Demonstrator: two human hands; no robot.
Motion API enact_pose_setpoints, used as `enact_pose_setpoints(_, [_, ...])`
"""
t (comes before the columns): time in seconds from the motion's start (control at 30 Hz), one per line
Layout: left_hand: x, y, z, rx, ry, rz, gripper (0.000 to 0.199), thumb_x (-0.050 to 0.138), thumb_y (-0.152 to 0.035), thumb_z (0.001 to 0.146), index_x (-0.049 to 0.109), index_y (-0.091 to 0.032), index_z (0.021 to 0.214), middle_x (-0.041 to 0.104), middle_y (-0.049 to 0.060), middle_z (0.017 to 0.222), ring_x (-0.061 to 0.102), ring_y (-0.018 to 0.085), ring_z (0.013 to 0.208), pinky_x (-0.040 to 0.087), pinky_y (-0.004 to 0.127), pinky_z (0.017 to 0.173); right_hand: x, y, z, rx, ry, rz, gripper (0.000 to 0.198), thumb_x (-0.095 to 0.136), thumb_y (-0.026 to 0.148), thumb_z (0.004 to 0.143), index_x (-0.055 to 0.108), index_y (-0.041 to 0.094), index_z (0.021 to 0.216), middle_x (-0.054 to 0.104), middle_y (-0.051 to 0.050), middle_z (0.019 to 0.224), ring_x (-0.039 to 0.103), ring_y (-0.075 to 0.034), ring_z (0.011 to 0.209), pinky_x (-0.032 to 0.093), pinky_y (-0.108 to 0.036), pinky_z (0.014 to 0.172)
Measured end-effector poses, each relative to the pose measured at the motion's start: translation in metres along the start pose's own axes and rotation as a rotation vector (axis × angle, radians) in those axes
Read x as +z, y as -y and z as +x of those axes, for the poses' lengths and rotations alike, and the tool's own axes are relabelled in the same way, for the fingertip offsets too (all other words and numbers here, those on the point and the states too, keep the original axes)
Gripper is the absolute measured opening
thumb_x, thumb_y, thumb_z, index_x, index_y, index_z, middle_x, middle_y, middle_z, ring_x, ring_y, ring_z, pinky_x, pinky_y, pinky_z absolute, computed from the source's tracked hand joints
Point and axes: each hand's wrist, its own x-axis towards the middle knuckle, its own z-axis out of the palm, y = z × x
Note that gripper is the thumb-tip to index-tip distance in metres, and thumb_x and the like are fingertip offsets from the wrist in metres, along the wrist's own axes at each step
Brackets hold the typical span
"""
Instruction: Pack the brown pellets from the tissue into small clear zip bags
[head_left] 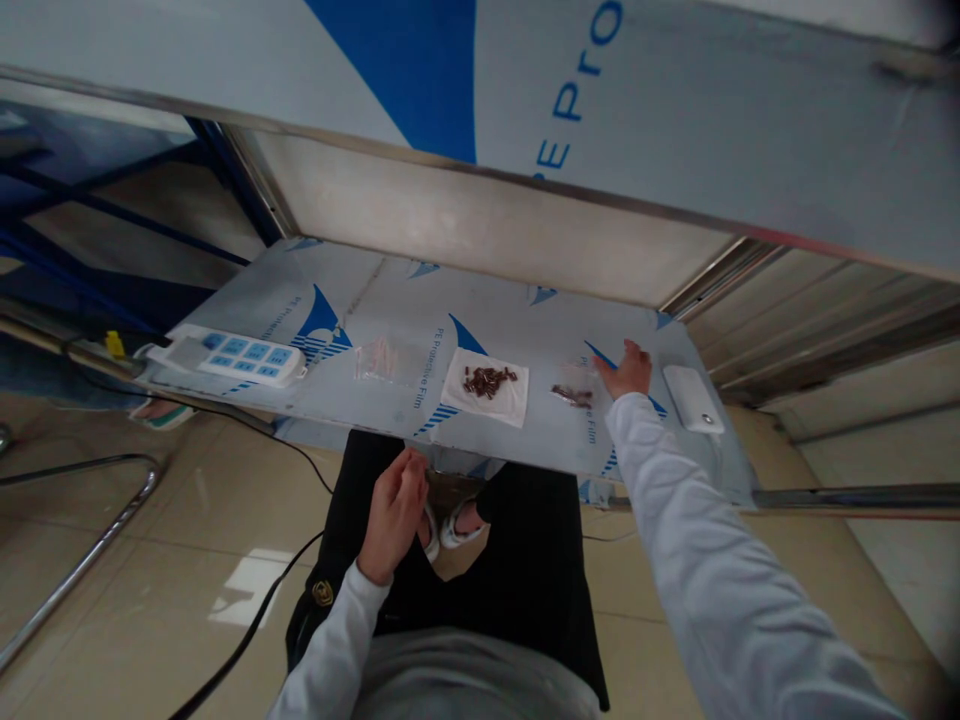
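Observation:
My right hand [628,370] is over the right part of the shelf, thumb and fingers apart. Its thumb is at the edge of a clear plastic bag [577,388] with brown capsule-like pieces in it; I cannot tell whether they touch. Left of that bag lies a white paper sheet [510,402] bearing a loose pile of brown capsules [489,381]. Further left are clear plastic bags [382,360], lying flat. My left hand [395,505] hangs above my lap, just off the shelf's front edge, its fingers curled in with nothing visible in them.
A white power strip [251,358] with blue sockets sits at the shelf's left end. A white flat device [693,398] lies at the right end. Overhead is a film-covered upper shelf [675,130]. A black cable [255,620] and a metal chair leg [90,560] are at lower left.

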Motion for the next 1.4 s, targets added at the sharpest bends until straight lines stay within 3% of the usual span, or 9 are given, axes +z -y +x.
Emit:
enact_pose_setpoints(0.1, [0.000, 0.001, 0.003, -0.029, 0.016, -0.016, 0.041, 0.049, -0.051, 0.085, 0.034, -0.019, 0.064, 0.025, -0.009, 0.053, 0.021, 0.003, 0.041, 0.017, 0.017, 0.036, 0.021, 0.034, -0.021, -0.291, -0.024, -0.141, 0.036, 0.062, 0.023, 0.075, 0.060, 0.011, 0.109, 0.058, -0.019, 0.116, 0.048, -0.030, 0.117, 0.034, -0.045, 0.100])
enact_pose_setpoints(0.17, [-0.002, 0.001, 0.004, -0.027, 0.038, 0.011, 0.043, 0.048, -0.052, 0.086, 0.034, -0.019, 0.061, 0.023, -0.009, 0.050, 0.020, 0.004, 0.040, 0.016, 0.018, 0.036, 0.047, 0.067, -0.046, -0.429, 0.075, -0.149, 0.021, 0.056, 0.023, 0.081, 0.066, 0.012, 0.096, 0.064, -0.015, 0.102, 0.055, -0.026, 0.106, 0.038, -0.040, 0.097])
enact_pose_setpoints(0.23, [-0.004, 0.000, 0.004, 0.004, 0.044, 0.070, 0.048, 0.048, -0.051, 0.086, 0.033, -0.018, 0.055, 0.025, -0.008, 0.047, 0.023, 0.004, 0.040, 0.017, 0.018, 0.037, 0.079, 0.102, -0.076, -0.587, 0.261, -0.160, 0.026, 0.045, 0.022, 0.088, 0.067, 0.012, 0.096, 0.066, -0.014, 0.099, 0.058, -0.023, 0.100, 0.041, -0.036, 0.094])
enact_pose_setpoints(0.37, [-0.011, -0.002, 0.000, 0.034, 0.018, 0.120, 0.051, 0.047, -0.051, 0.087, 0.039, -0.016, 0.051, 0.032, -0.006, 0.044, 0.027, 0.004, 0.039, 0.019, 0.019, 0.037, 0.144, 0.160, -0.131, -0.749, 0.461, -0.167, 0.031, 0.041, 0.018, 0.091, 0.066, 0.019, 0.108, 0.068, -0.006, 0.109, 0.059, -0.016, 0.103, 0.041, -0.026, 0.094])
enact_pose_setpoints(0.53, [-0.025, -0.006, -0.006, 0.049, -0.076, -0.035, 0.033, 0.053, -0.050, 0.084, 0.053, -0.018, 0.078, 0.030, -0.009, 0.050, 0.022, 0.003, 0.038, 0.019, 0.017, 0.036, 0.192, 0.189, -0.160, -0.772, 0.574, -0.294, 0.043, 0.055, 0.023, 0.086, 0.054, 0.014, 0.127, 0.052, -0.012, 0.136, 0.047, -0.020, 0.123, 0.038, -0.030, 0.099])
enact_pose_setpoints(0.77, [-0.039, -0.010, -0.009, -0.010, -0.149, -0.161, 0.037, 0.054, -0.053, 0.082, 0.043, -0.019, 0.072, 0.025, -0.010, 0.053, 0.021, 0.003, 0.038, 0.016, 0.015, 0.034, 0.202, 0.192, -0.159, -0.689, 0.626, -0.469, 0.027, 0.045, 0.023, 0.091, 0.071, 0.017, 0.097, 0.070, -0.015, 0.100, 0.062, -0.023, 0.097, 0.043, -0.033, 0.084])
enact_pose_setpoints(0.93, [-0.036, -0.011, -0.008, -0.059, -0.175, -0.191, 0.050, 0.052, -0.057, 0.081, 0.029, -0.019, 0.059, 0.023, -0.009, 0.050, 0.019, 0.003, 0.038, 0.014, 0.016, 0.035, 0.198, 0.193, -0.162, -0.660, 0.604, -0.461, 0.031, 0.040, 0.028, 0.094, 0.068, 0.018, 0.102, 0.069, -0.012, 0.103, 0.060, -0.021, 0.098, 0.041, -0.033, 0.084])
enact_pose_setpoints(1.13, [-0.035, -0.007, -0.008, -0.053, -0.142, -0.121, 0.048, 0.051, -0.058, 0.081, 0.039, -0.018, 0.059, 0.029, -0.009, 0.046, 0.023, 0.004, 0.038, 0.015, 0.018, 0.036, 0.204, 0.204, -0.176, -0.568, 0.543, -0.421, 0.054, 0.045, 0.057, 0.086, 0.064, 0.011, 0.108, 0.062, -0.020, 0.115, 0.049, -0.031, 0.113, 0.038, -0.043, 0.089])
enact_pose_setpoints(1.4, [-0.043, -0.005, -0.008, 0.039, -0.201, 0.020, 0.048, 0.049, -0.055, 0.084, 0.043, -0.016, 0.057, 0.032, -0.008, 0.045, 0.029, 0.005, 0.040, 0.020, 0.019, 0.039, 0.203, 0.218, -0.181, -0.493, 0.478, -0.370, 0.030, 0.043, 0.024, 0.090, 0.069, 0.011, 0.097, 0.069, -0.017, 0.101, 0.057, -0.028, 0.104, 0.039, -0.041, 0.087])
